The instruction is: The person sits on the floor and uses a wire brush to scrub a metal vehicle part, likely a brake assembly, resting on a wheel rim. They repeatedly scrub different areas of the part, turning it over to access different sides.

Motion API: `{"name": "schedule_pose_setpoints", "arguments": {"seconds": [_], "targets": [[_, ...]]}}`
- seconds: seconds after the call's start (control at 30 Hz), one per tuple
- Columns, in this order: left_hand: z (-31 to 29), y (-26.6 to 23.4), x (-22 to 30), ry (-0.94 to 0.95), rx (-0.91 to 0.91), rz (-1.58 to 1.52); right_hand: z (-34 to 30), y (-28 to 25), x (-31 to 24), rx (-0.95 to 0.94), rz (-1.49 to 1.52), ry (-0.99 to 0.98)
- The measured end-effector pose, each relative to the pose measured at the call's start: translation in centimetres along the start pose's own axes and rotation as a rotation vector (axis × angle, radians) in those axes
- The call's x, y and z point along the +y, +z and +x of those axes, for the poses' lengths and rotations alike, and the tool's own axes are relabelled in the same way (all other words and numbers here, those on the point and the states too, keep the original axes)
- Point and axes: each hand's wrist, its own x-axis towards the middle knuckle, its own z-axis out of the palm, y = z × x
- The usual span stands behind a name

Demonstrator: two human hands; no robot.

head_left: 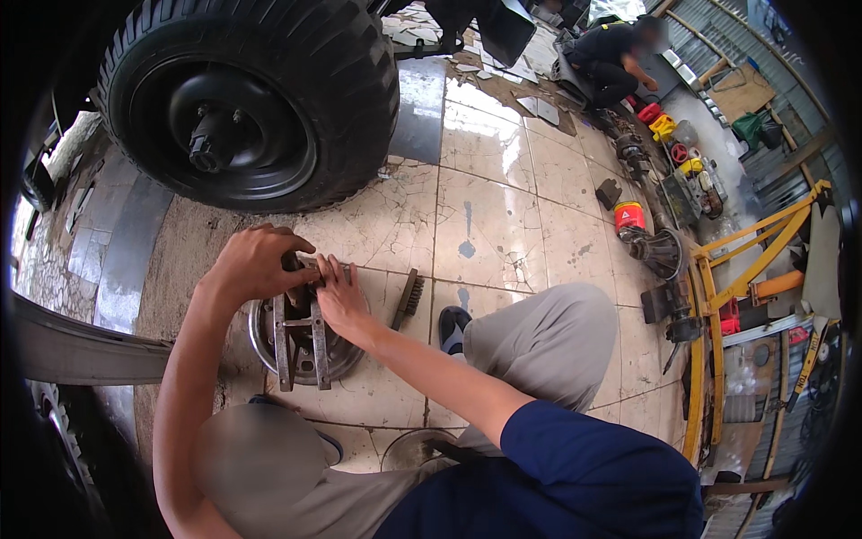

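My left hand (258, 260) is closed round the dark far end of a metal frame (321, 355), its fingers curled over the top. The frame has two worn flat bars joined by a crosspiece, like a puller. From the right, my right hand (341, 301) grips the same end, fingertips close to the left hand's. Beneath the bars lies a round metal drum (262, 334) on the tiles, partly covered by the frame and my hands. A wire brush (409, 298) with dark bristles rests just right of the drum. What my fingertips press on is partly hidden.
A large black wheel (224, 126) stands beyond my hands. My bent knee (557, 332) is at the right. Farther right are a red can (629, 216), greasy axle parts (660, 256) and a yellow metal frame (709, 305). Another person (611, 58) crouches at the far right.
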Motion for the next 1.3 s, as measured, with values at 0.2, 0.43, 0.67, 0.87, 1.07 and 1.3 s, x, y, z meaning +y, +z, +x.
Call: {"name": "schedule_pose_setpoints", "arguments": {"seconds": [0.2, 0.43, 0.67, 0.87, 1.07, 1.3], "targets": [[-0.1, -0.1, 0.4, 0.013, 0.005, 0.018, -1.4, 0.5, 0.0, 0.094, 0.095, -0.032], [-0.3, 0.1, -0.1, 0.025, 0.032, -0.013, -1.4, -0.2, -0.7, 0.034, 0.087, 0.032], [-0.1, -0.1, -0.1, 0.025, 0.005, -0.003, -1.1, -0.4, 0.1, 0.030, 0.009, 0.048], [-0.3, -0.6, 0.0, -0.008, -0.060, 0.012, -2.1, 0.4, -0.1, 0.025, 0.095, 0.063], [-0.1, -0.6, -0.1, -0.001, -0.074, 0.011, -2.4, 0.9, 1.2, 0.192, 0.140, 0.012], [-0.2, -0.4, -0.2, -0.020, -0.054, -0.006, -2.4, 0.5, 0.6, 0.080, 0.101, 0.078]]}}
